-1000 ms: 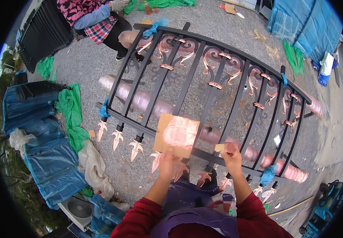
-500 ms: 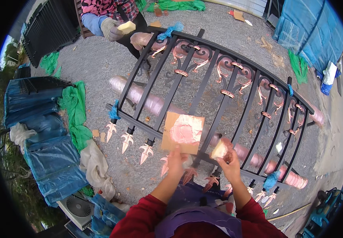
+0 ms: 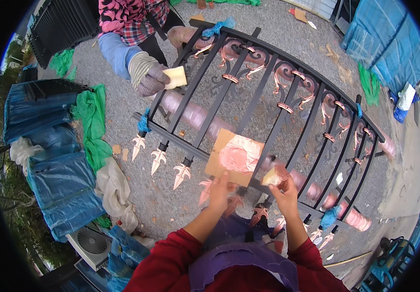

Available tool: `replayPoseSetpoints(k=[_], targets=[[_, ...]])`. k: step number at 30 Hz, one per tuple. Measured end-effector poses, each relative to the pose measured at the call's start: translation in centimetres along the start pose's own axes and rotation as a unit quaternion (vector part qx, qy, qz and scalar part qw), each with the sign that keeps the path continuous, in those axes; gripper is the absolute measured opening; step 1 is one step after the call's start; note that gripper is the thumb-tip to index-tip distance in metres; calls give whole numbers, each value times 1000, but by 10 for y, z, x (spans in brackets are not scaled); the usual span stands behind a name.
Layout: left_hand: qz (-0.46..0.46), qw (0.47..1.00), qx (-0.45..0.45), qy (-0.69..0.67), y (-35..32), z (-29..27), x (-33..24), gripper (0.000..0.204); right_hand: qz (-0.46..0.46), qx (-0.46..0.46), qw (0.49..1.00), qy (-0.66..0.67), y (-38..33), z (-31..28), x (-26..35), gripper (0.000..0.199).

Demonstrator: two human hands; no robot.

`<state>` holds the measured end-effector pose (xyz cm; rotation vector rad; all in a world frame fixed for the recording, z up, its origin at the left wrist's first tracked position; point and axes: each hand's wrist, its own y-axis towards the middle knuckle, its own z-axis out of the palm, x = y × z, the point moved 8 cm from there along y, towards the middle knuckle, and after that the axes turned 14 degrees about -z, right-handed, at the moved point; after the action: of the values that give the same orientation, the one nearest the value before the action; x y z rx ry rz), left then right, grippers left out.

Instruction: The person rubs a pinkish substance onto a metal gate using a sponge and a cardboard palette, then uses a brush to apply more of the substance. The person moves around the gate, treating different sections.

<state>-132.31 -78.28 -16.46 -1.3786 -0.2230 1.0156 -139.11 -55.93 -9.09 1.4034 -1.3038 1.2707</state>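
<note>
A black iron fence panel (image 3: 268, 121) with copper-coloured scrolls and spear tips lies flat on pink cylinders over gravel. My left hand (image 3: 219, 192) holds a cardboard piece (image 3: 234, 156) smeared with pink-copper paint against the lower rail. Just to its right, my right hand (image 3: 282, 187) grips a small yellowish sponge (image 3: 270, 177) at a bar. Across the panel another person's gloved hand (image 3: 148, 74) holds a similar sponge (image 3: 175, 77) near the far left bars.
Blue tarps (image 3: 49, 160) and green cloth (image 3: 91, 121) lie on the left, more blue tarp (image 3: 390, 44) at the upper right. A white fan unit (image 3: 91, 243) sits at lower left. A black grille (image 3: 59, 24) stands upper left. Gravel surrounds the panel.
The view has shifted closer to the panel. My right hand with the sponge moved left, toward the cardboard. The other person's gloved hand with a sponge has come down to the far left bars.
</note>
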Motion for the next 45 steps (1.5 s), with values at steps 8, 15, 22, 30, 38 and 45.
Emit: replayPoseSetpoints(k=[8,15,22,30,38,45], targets=[[-70,994,76,24,-13,7,43,24,15,-17,998,66,-5,2,4,41],[-29,998,60,2,-7,10,4,24,12,-24,998,65,-7,-8,4,39],[52,996,46,-52,23,-2,-36,24,12,-31,997,75,-11,-3,-1,37],[64,992,48,-97,31,-8,-54,16,17,-32,997,62,-13,-6,-7,35],[77,989,13,-126,27,-12,-66,22,20,-39,998,55,-8,-2,-4,34],[69,989,8,-131,31,-17,-68,22,22,-29,999,31,-6,-1,-6,33]])
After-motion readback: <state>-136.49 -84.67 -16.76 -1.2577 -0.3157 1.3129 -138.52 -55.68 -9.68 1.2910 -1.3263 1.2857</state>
